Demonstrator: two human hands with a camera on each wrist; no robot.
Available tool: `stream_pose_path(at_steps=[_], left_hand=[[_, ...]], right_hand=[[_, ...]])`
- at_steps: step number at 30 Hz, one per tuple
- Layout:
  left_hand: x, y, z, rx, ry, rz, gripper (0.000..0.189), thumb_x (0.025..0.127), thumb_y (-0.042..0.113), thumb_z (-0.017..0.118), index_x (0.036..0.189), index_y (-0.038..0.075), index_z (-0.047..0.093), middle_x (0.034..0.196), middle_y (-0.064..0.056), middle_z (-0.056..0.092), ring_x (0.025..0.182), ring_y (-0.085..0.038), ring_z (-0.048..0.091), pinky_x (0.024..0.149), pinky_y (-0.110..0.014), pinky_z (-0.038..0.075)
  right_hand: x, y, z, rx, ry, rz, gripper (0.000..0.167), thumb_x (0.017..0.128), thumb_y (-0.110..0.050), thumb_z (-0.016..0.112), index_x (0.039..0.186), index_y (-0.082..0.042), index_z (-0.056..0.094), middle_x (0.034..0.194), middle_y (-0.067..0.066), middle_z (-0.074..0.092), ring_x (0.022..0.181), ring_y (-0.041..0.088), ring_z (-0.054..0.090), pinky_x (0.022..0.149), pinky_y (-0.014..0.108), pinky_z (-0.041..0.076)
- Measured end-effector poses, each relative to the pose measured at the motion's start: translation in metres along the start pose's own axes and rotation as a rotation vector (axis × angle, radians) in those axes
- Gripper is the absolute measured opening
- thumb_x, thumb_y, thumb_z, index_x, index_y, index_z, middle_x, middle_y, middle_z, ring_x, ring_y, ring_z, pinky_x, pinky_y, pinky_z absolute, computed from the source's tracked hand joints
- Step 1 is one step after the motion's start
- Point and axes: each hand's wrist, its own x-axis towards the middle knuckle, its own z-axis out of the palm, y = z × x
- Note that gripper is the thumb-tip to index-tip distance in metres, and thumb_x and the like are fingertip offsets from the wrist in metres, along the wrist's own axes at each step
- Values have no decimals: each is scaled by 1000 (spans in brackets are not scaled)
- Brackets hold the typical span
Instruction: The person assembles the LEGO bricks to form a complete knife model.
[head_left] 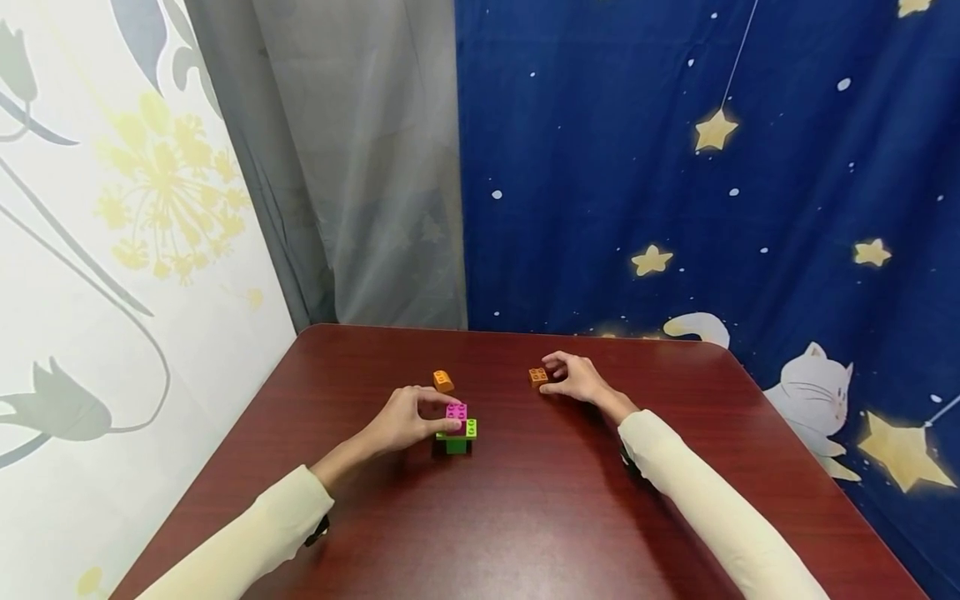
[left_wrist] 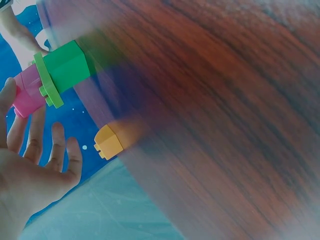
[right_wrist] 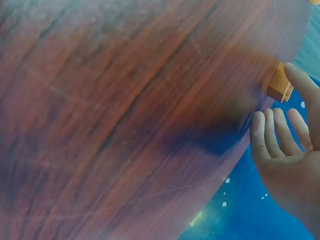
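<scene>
Fingers [head_left: 438, 426] of the left hand [head_left: 401, 419] pinch the magenta brick [head_left: 457, 411] atop the lime-and-green stack [head_left: 456, 447], lower centre, likely for steadiness, while the right hand [head_left: 581, 379], fingers apart, flanks the 4-stud orange brick [head_left: 537, 378] right of centre.

A pink brick [head_left: 456, 412] topped a lime plate [head_left: 471, 429] and green block [head_left: 456, 447]; an orange brick [head_left: 537, 377] stood apart, studs up.
</scene>
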Motion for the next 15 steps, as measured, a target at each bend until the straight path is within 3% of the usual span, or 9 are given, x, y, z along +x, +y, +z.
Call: stream_pose_path(at_steps=[15], left_hand=[[1,-3,1,-6,-5,0,31,83,40,89,109,25,82,93,11,73,83,-27,61,64,-27,45]], right_hand=[[1,2,6,13,-25,2,47,83,-6,87,125,3,68,111,19,74,95,30,72,89,44,57]])
